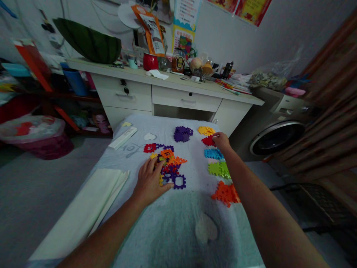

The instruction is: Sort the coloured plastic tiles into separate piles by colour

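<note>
A light blue cloth covers a table (173,230). In its middle lies a mixed pile of plastic interlocking tiles (170,167) in purple, orange, red and yellow. My left hand (150,182) rests flat on the pile's near left side, fingers spread. Sorted heaps run along the right: purple (182,134), yellow (205,130), red (208,141), blue (213,153), green (219,169) and orange (226,193). My right hand (221,141) reaches far out to the red heap, fingers curled and pinched on a red tile.
A white remote (122,137) and a small white piece (150,136) lie at the far left of the cloth. Folded pale fabric (86,208) hangs at the left edge. Behind stand a cluttered white desk (167,89) and a washing machine (279,134).
</note>
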